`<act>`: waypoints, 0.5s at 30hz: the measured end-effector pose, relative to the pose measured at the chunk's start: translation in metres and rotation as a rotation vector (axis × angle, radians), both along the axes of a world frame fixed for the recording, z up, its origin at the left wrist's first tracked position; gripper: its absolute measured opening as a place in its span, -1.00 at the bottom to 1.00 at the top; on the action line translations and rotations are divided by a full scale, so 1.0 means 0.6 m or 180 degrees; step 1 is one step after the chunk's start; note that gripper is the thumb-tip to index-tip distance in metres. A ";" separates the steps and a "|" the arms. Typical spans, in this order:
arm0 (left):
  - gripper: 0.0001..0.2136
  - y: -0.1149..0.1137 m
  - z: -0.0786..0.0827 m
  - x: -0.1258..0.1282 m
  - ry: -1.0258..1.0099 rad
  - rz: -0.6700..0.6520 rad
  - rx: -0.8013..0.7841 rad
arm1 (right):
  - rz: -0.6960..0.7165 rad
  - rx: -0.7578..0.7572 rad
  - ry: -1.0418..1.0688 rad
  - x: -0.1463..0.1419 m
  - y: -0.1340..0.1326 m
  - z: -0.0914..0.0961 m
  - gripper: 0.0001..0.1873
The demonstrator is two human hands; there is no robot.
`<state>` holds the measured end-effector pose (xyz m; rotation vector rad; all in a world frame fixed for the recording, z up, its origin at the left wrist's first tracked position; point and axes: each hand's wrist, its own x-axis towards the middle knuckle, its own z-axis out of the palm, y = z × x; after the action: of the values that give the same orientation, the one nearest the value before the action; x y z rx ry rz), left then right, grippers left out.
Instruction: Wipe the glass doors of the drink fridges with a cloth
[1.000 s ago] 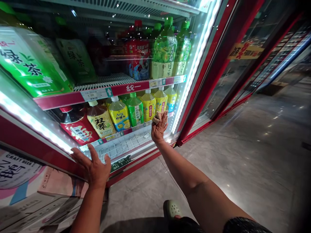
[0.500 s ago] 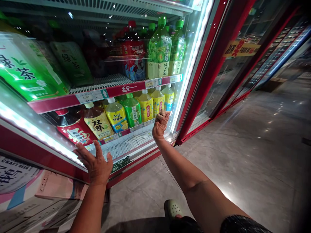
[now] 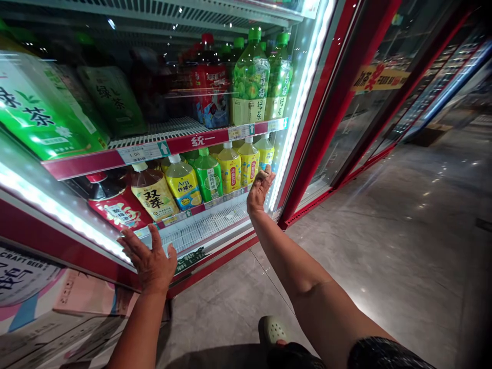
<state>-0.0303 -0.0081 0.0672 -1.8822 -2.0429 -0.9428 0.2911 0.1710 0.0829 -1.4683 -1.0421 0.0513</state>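
Observation:
My right hand (image 3: 259, 193) is at the lower right of a drinks cooler's glass door (image 3: 169, 97), near its lit edge. A small beige crumpled piece, apparently a cloth (image 3: 263, 175), shows at its fingers and lies against the glass. Fingers spread, my left hand (image 3: 154, 264) rests at the door's lower left and holds nothing. Behind the glass between the hands stand a green bottle (image 3: 208, 177), a yellow lemon-water bottle (image 3: 183, 183), a brown-capped-white bottle (image 3: 154, 195) and a red bottle (image 3: 119, 205).
Large green tea bottles (image 3: 38, 110) fill the upper shelf's left side. Stacked cartons (image 3: 88, 294) stand at the lower left, beside the cooler. More red-framed cooler doors (image 3: 346, 118) run off to the right. A clog-shod foot (image 3: 273, 329) is on the grey tiled floor (image 3: 384, 246).
My right hand has shifted slightly right and up along the glass, with the beige cloth. The left hand has stayed nearly in place.

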 end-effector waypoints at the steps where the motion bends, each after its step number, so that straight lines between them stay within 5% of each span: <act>1: -0.05 0.000 -0.002 0.000 0.0015 -0.0002 0.0005 | 0.0005 0.0034 -0.0110 0.006 0.005 0.006 -0.28; 10: -0.09 -0.002 -0.020 0.000 0.0246 -0.0059 0.0072 | -0.0143 -0.0192 0.0012 0.058 0.024 -0.020 -0.27; 15: -0.06 -0.006 -0.014 0.009 0.0181 -0.0043 0.0241 | -0.0106 -0.0088 0.0050 0.096 0.044 0.004 -0.27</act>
<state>-0.0249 -0.0119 0.0587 -1.8643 -1.9369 -0.9452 0.3488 0.1977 0.0851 -1.5075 -1.0076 0.0536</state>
